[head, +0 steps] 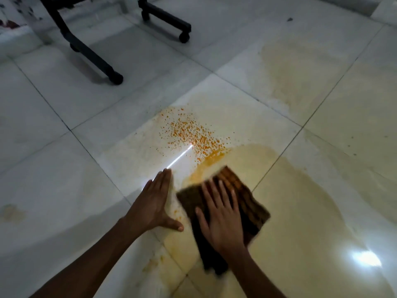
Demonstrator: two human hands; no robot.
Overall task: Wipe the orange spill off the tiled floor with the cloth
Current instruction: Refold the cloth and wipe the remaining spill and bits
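An orange spill (193,134) of small droplets speckles the white tiled floor (64,168), with a thicker orange smear (206,164) just in front of the cloth. The brown cloth (247,203) lies flat on the floor under my right hand (221,218), whose fingers are spread and pressing down on it. My left hand (154,203) rests flat on the bare tile to the left of the cloth, fingers together, holding nothing. A pale yellow wet film (300,201) spreads over the tiles to the right.
Black chair legs on castors (116,79) (184,37) stand at the top left. A bright light reflection (365,259) glares on the wet tile at the lower right. A faint stain (10,211) marks the far left tile.
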